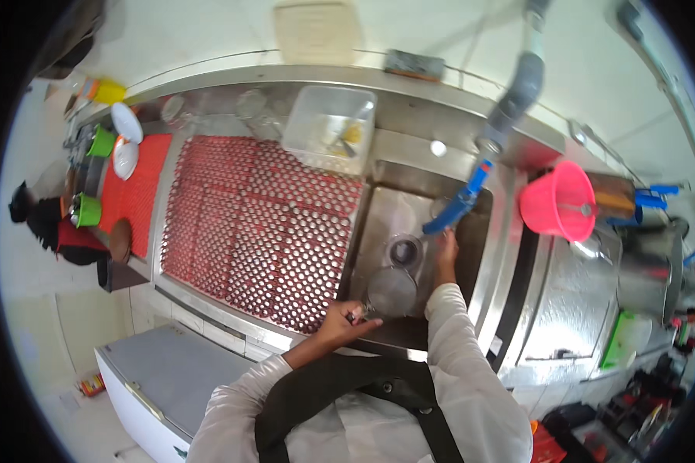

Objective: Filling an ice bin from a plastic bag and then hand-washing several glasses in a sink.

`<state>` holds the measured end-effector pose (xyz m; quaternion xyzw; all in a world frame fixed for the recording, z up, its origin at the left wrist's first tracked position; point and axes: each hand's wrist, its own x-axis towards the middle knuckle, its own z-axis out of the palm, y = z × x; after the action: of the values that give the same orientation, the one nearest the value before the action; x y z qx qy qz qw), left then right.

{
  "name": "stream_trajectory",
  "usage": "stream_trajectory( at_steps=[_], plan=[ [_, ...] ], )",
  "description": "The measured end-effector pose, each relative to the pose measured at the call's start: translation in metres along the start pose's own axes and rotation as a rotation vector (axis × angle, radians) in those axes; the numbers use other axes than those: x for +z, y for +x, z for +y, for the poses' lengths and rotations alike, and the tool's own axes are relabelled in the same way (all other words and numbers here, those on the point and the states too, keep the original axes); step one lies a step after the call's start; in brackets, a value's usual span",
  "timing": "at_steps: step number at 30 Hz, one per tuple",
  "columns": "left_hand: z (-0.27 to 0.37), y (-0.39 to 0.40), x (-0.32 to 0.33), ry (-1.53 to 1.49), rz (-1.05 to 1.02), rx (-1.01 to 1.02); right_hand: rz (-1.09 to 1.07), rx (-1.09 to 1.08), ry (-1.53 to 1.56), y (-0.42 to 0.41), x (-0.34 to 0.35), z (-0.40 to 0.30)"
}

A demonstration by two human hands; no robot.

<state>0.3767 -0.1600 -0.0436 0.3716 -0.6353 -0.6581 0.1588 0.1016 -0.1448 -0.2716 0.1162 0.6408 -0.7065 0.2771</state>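
My left hand [344, 323] grips the handle of a round fine-mesh strainer [391, 291] over the near part of a stainless steel sink [376, 217]. Its thumb points along the sink's front edge. The sink's round drain [405, 250] lies just beyond the strainer. My right hand [448, 253] is over the sink's right side, its fingers up against the lower end of a blue hose [454, 209]. Whether those fingers close around the hose is hidden. The hose hangs from a grey pipe [515, 98].
Left of the sink lies a red perforated mat [260, 231]; a clear plastic tub [330, 124] with utensils stands at its back. A pink bucket [558, 202] is to the right. A chest freezer [174, 370] stands lower left. Another person [58, 226] is at the far left.
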Motion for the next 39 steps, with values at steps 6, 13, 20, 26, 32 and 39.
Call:
stream_trajectory(
  at_steps=[6,13,20,26,32,39],
  plan=[
    [0.016,0.005,-0.003,0.005,-0.047,0.027,-0.147,0.097,-0.177,0.022,-0.036,-0.002],
    [0.000,0.064,0.020,0.212,0.212,0.103,-0.377,-0.967,-0.392,-0.215,0.080,-0.284],
    [0.006,0.103,0.031,0.111,0.163,0.272,-0.017,-1.232,-1.349,-0.228,0.125,-0.321],
    [0.013,0.111,0.016,0.003,0.111,0.298,-0.568,-1.253,-1.232,-0.204,0.107,-0.351],
    [0.021,0.109,0.014,-0.047,0.057,0.278,-0.749,-1.289,-1.292,-0.197,0.107,-0.364],
    [0.036,0.105,0.013,-0.065,0.050,0.294,-0.776,-1.338,-1.373,-0.200,0.108,-0.374]
  ],
)
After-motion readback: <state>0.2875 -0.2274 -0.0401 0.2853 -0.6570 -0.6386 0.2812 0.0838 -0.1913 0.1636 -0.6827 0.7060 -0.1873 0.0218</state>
